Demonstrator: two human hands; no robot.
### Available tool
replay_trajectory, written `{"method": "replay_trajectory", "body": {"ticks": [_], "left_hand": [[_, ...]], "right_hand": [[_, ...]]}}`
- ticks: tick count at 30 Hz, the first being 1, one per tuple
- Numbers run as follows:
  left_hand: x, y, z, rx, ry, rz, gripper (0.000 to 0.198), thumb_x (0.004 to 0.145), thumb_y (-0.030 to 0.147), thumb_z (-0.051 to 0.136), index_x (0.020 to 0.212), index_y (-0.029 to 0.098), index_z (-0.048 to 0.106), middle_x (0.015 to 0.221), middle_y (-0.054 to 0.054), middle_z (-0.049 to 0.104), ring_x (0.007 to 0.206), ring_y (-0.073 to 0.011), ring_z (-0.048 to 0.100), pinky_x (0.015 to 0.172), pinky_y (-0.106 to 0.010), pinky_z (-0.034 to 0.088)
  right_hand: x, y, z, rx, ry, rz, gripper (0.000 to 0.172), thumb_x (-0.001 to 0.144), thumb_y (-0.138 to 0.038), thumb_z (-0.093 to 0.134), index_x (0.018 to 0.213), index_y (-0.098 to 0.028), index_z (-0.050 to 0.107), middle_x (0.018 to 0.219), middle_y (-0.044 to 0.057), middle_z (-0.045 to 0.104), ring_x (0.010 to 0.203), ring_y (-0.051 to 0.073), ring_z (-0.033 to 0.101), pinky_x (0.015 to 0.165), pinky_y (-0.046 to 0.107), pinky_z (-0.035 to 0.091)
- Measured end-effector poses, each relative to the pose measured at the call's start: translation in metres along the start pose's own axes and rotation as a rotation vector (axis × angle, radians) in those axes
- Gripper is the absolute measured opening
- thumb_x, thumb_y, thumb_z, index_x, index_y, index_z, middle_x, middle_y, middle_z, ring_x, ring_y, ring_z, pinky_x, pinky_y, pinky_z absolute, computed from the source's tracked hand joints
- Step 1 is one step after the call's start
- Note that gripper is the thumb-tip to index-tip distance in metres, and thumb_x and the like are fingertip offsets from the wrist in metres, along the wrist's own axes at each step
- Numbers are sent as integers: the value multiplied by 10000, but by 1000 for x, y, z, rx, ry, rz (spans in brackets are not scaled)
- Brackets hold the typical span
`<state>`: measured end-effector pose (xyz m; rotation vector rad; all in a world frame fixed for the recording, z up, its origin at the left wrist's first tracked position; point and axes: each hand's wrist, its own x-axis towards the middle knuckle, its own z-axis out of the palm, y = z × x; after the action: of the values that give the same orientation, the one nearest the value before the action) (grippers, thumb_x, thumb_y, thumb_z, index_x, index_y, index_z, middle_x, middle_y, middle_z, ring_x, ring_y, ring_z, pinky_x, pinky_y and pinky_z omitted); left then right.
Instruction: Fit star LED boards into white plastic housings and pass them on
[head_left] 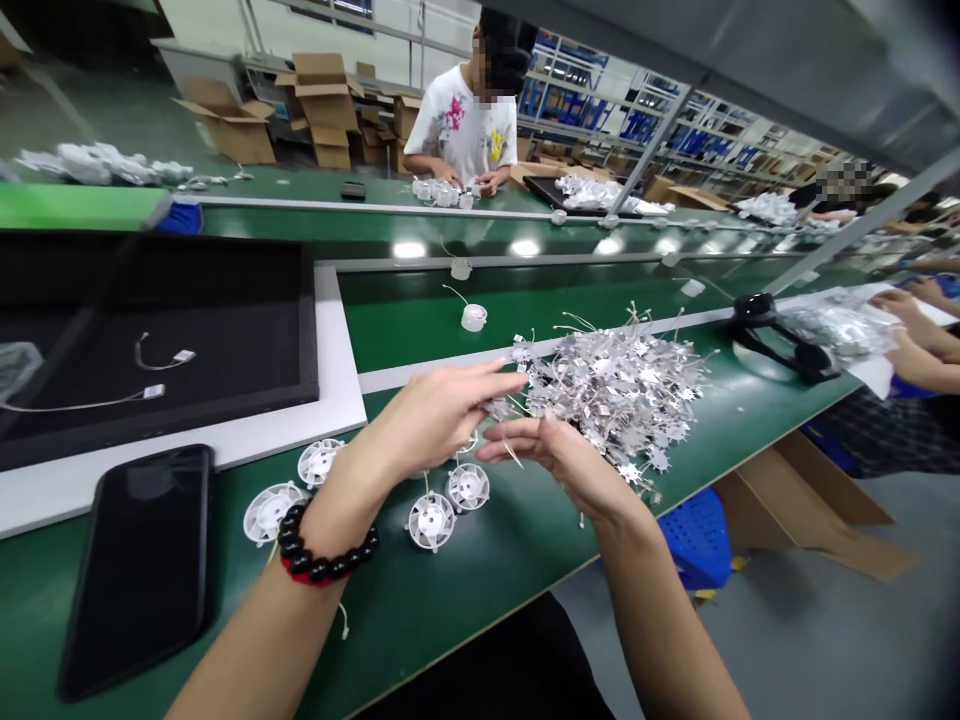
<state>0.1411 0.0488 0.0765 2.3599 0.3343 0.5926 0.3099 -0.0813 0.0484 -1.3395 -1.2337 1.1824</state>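
Observation:
My left hand, with a black bead bracelet on its wrist, reaches over the green table. A small silver star-shaped piece with a thin wire is held at its fingertips. Just right of it, my right hand is turned partly palm up, fingers stretched and apart, close under the wire. A large heap of silver star-shaped pieces with wires lies beyond my right hand. Round white parts with spokes stand below and beside my left hand; others are partly covered by it.
A black phone and a black tray lie on the left. White round pieces sit on the green strip ahead. A black device stands right. A person works across the table, more people at the right.

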Motion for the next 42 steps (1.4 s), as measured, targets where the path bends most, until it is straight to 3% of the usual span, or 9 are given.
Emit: {"method": "replay_trajectory", "body": {"ticks": [3,6,10,15,19,26,33,38,42], "left_hand": [[0,4,6,123,-134,83,633,874,-27,474,1450,230,528,1462,-111,568,1410,-283,490,1106,-494,483],[-3,5,3,80,-217,74,748,857,-72,403,1514,286,426,1539,-49,491,1454,-222,431,1139,-426,465],[-5,0,-6,107,-184,-34,595,918,-9,408,1452,238,502,1521,-21,524,1405,-190,491,1153,-359,442],[-4,-5,-9,180,-166,-146,387,1013,141,392,1315,211,624,1381,-40,647,1270,-239,598,1061,-395,492],[-3,-4,-6,197,-228,-187,394,1013,147,375,1302,224,631,1371,-43,650,1246,-248,606,1033,-396,491],[0,6,18,220,-539,-175,353,933,129,490,1221,224,670,1178,-67,729,1037,-247,682,832,-333,520],[3,16,41,255,-768,-118,222,859,153,638,1064,215,696,1028,-49,744,968,-226,664,927,-337,464],[6,20,49,312,-821,-146,165,858,211,711,1018,178,694,1030,-70,732,996,-250,638,1044,-416,368],[7,20,51,326,-823,-163,90,872,251,711,897,167,689,911,-57,723,930,-239,636,1014,-402,358]], "right_hand": [[10,10,5,44,2,-12,483,889,-657,635,974,-191,733,893,87,780,821,214,741,834,417,595],[10,13,2,-16,38,-37,376,927,-565,630,942,-194,686,860,63,752,807,188,711,797,372,577],[-1,8,0,-180,-69,-45,205,915,-392,681,840,-203,650,898,41,739,796,172,672,746,326,530],[-18,8,30,-569,-269,-23,95,922,-248,647,839,-203,650,1488,98,555,1207,301,632,959,447,491],[-24,20,43,-559,-305,-83,67,955,-243,616,896,-222,640,1382,70,649,1274,264,604,1035,426,473],[-39,21,1,-595,-352,-65,93,968,-300,622,901,-236,633,1286,54,691,1300,254,566,1239,607,155],[-49,29,-16,-446,-198,-98,155,989,-334,597,972,-226,707,1109,67,735,1061,209,663,970,417,512],[-61,36,-27,-381,-99,-105,244,985,-418,589,892,-214,684,1153,93,711,1030,216,678,912,401,528],[-64,31,-22,-252,-250,-77,284,968,-456,603,847,-209,672,1272,94,683,1125,235,666,980,426,504]]}}
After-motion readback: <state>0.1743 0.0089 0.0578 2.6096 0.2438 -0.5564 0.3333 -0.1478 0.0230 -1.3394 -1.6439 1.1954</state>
